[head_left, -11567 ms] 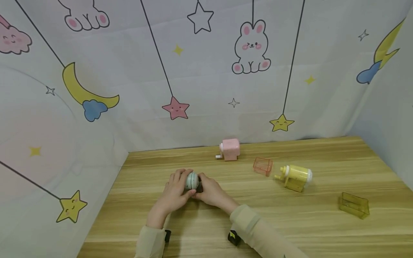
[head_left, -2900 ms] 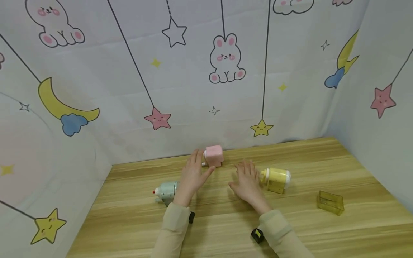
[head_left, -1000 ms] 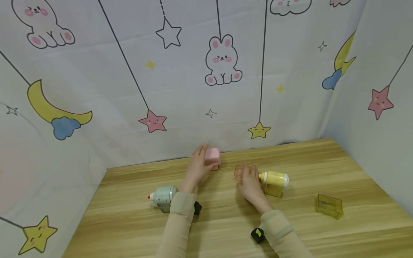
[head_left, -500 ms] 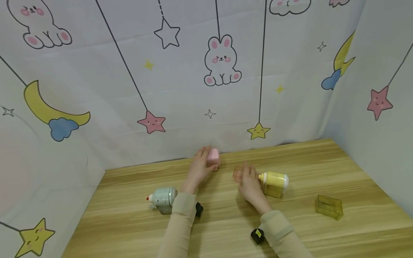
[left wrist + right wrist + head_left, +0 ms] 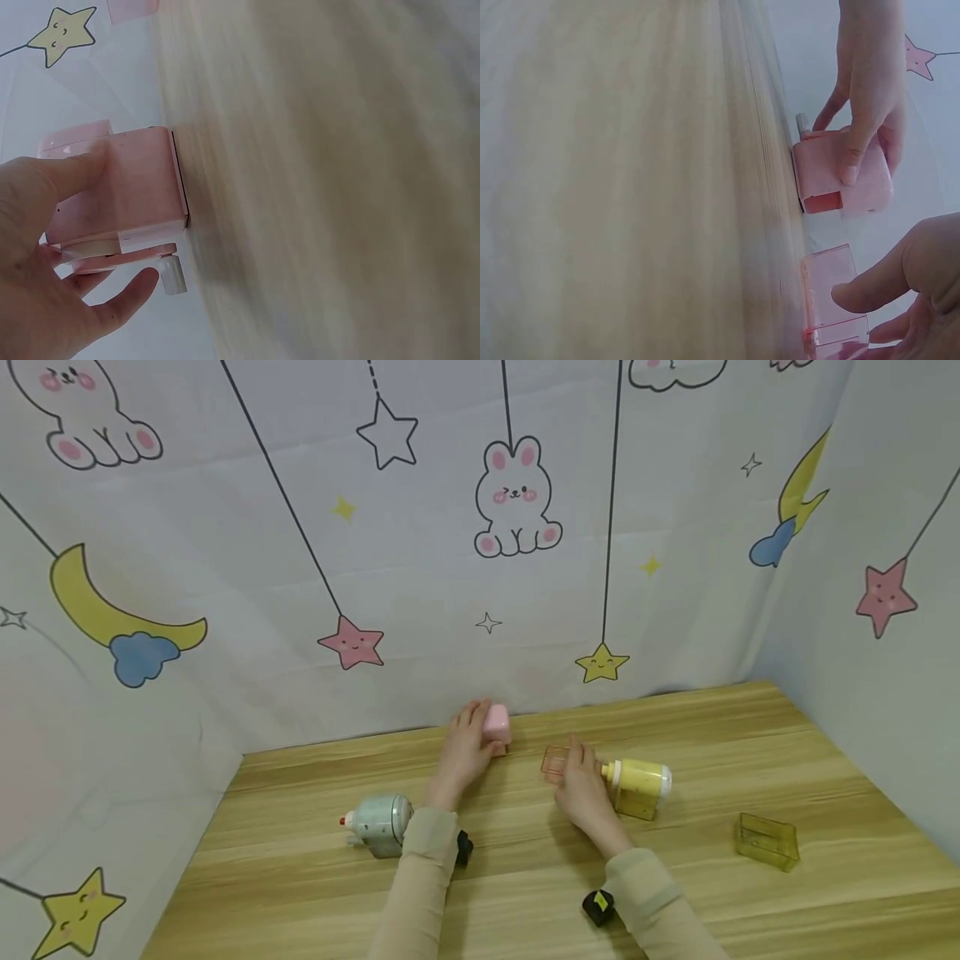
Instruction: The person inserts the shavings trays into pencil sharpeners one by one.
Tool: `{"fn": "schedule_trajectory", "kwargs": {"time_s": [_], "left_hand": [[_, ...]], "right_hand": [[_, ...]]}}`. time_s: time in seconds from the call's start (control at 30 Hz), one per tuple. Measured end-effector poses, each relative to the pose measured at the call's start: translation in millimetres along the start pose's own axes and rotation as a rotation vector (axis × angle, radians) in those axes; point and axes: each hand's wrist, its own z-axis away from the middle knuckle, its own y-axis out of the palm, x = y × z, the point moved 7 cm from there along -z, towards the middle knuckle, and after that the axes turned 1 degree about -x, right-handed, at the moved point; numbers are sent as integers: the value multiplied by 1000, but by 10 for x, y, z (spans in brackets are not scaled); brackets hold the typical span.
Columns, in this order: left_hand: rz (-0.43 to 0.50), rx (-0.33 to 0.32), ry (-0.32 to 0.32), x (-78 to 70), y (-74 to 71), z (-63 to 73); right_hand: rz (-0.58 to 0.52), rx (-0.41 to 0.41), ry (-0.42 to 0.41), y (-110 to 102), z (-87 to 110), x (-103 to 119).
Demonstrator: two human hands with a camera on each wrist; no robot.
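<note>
A pink hand-crank pencil sharpener (image 5: 497, 727) stands on the table by the back wall. My left hand (image 5: 463, 752) grips it from the left; in the left wrist view the thumb lies along the pink body (image 5: 124, 184), with the crank knob (image 5: 172, 274) near another finger. To the right, a clear pink shavings drawer (image 5: 554, 762) sits on the table. My right hand (image 5: 583, 785) holds that drawer, thumb on one side and fingers on the other in the right wrist view. The sharpener's drawer slot (image 5: 823, 202) shows as an opening facing the drawer.
A yellow sharpener (image 5: 640, 787) lies just right of my right hand. Farther right is a clear yellow drawer (image 5: 767, 841). A mint-green sharpener (image 5: 381, 825) stands left of my left forearm. A patterned cloth wall (image 5: 420, 543) borders the table's back edge.
Both hands have left the green sharpener, where they were at first. The left hand has come onto the pink sharpener, the right onto the pink drawer. Over the last second they barely move.
</note>
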Motion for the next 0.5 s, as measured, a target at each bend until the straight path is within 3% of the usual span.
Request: {"fn": "schedule_trajectory", "kwargs": {"time_s": [0.5], "left_hand": [[-19,-35,18,-25,-28,-9]], "right_hand": [[15,-3,22,-20,4,-5]]}}
